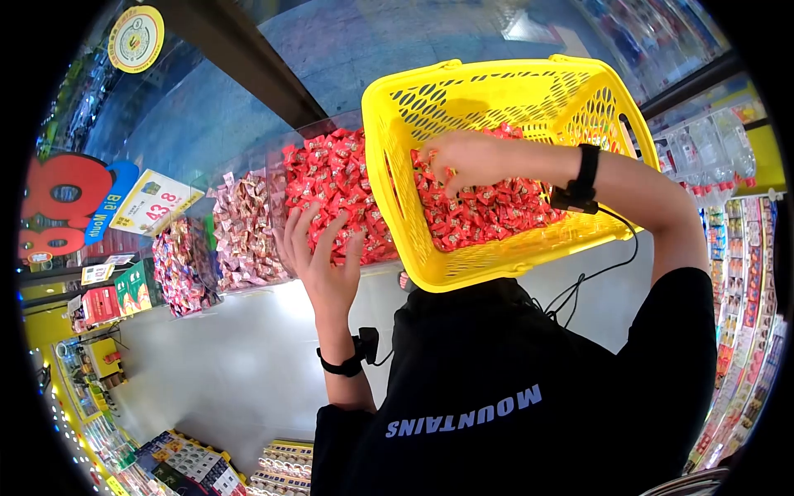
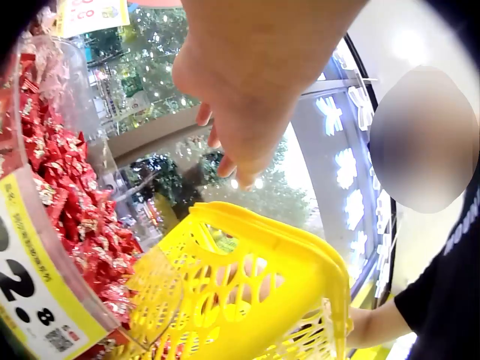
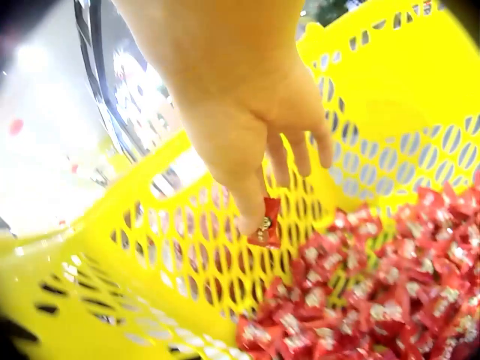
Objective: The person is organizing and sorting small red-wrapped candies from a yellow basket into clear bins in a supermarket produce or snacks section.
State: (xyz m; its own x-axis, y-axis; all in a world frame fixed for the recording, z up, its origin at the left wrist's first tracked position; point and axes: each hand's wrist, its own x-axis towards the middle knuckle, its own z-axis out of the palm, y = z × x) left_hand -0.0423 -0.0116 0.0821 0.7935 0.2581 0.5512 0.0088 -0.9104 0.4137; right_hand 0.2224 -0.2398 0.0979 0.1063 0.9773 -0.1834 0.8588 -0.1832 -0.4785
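My right hand [image 1: 471, 159] is inside the yellow shopping basket [image 1: 438, 273], above a layer of red wrapped candies [image 1: 488, 217]. In the right wrist view, one red wrapped candy [image 3: 267, 223] shows at the tip of the thumb [image 3: 244, 199], pinched against a finger mostly hidden behind it. Three other fingers hang apart. My left hand [image 1: 324, 258] is over the near edge of a bin heaped with the same red candies [image 1: 335, 178], fingers spread and holding nothing. In the left wrist view the basket's end wall is below this hand.
Left of the red heap lie bins of pink candies [image 1: 248, 223] and mixed wrapped candies [image 1: 182, 264], with a price sign [image 1: 157, 202] above. Behind is a glass window with a dark post [image 1: 248, 58]. Bottled drinks [image 1: 711, 149] stand at right. A cable [image 1: 608, 264] hangs from the right wrist.
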